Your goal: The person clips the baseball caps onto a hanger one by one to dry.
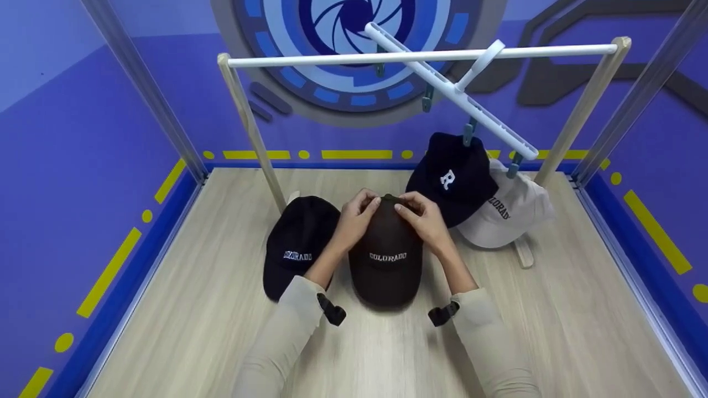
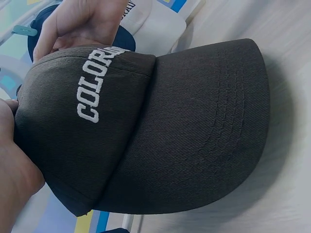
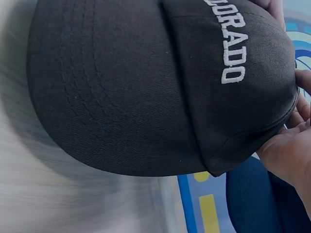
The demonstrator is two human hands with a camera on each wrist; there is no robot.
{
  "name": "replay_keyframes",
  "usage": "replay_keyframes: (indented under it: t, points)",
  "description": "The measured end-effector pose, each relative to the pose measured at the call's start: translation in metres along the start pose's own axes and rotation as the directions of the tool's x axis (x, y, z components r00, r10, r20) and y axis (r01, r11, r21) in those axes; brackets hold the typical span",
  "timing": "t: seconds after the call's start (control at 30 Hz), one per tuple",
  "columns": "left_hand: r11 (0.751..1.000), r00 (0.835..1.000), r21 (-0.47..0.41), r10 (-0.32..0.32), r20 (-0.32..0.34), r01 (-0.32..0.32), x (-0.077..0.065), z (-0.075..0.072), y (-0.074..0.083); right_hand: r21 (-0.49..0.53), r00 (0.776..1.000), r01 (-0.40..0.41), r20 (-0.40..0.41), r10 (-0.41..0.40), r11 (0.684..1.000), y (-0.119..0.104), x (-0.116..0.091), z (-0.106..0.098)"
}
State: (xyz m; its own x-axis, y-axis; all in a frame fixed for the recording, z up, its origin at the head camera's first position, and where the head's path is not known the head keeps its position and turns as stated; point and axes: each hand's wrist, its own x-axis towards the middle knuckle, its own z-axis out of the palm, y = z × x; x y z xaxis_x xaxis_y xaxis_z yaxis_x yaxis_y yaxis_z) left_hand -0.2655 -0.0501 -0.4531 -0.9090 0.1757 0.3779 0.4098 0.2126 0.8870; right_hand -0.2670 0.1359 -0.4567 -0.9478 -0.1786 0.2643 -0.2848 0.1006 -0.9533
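Observation:
A dark brown baseball cap (image 1: pixel 386 276) with white COLORADO lettering is held between both hands, its brim pointing toward the person. My left hand (image 1: pixel 355 217) pinches the far left edge of the cap with thumb and fingers. On the opposite side, my right hand (image 1: pixel 427 218) grips the far right edge the same way. Close up in the left wrist view, the brown cap (image 2: pixel 194 131) shows its stitched brim raised over the wooden surface, casting a shadow. The right wrist view shows the right hand (image 3: pixel 289 150) at the crown's rear edge.
A white hanger (image 1: pixel 470 105) with green clips (image 1: pixel 468 134) hangs slanted from the rack's white bar (image 1: pixel 310 59). A navy R cap (image 1: pixel 442 171) and a beige cap (image 1: pixel 498 215) hang from it at right. Another navy cap (image 1: pixel 296 243) lies by the left forearm.

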Motion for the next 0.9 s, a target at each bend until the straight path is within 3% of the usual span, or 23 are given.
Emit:
replay_keyframes:
  t: [0.37, 0.8, 0.9]
  points:
    - [0.999, 0.998, -0.005, 0.054, 0.011, -0.054, 0.005, 0.001, 0.009, 0.054, 1.0, 0.016, -0.009, -0.016, 0.998, -0.008, 0.0, -0.003]
    - [0.998, 0.997, 0.019, 0.063, 0.033, -0.064, 0.015, -0.001, 0.024, 0.034, 0.999, 0.044, -0.02, -0.044, 0.998, -0.022, 0.004, -0.008]
    - [0.998, 0.998, 0.03, 0.061, 0.026, -0.062, 0.022, 0.001, 0.013, 0.025, 0.998, 0.047, -0.032, -0.046, 0.999, -0.025, 0.005, -0.008]
